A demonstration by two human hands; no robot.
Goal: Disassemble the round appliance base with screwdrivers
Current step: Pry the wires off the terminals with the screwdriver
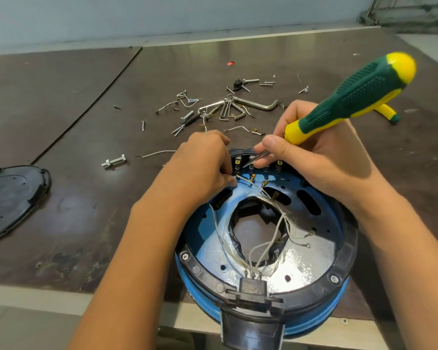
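The round appliance base (321, 251) lies open side up at the table's near edge, blue inside with a black rim, white wires and brass terminals. My right hand (321, 157) grips a green and yellow screwdriver (352, 97); its metal shaft points down left at the terminal block (250, 164) on the far rim. My left hand (202, 165) pinches a white wire (245, 181) by a brass terminal beside that block.
Loose screws, bolts and hex keys (225, 109) lie scattered beyond the base. A bolt with a nut (113, 161) lies to the left. A black round cover (10, 200) rests at the left edge. A second yellow and green tool (388, 113) lies behind my right hand.
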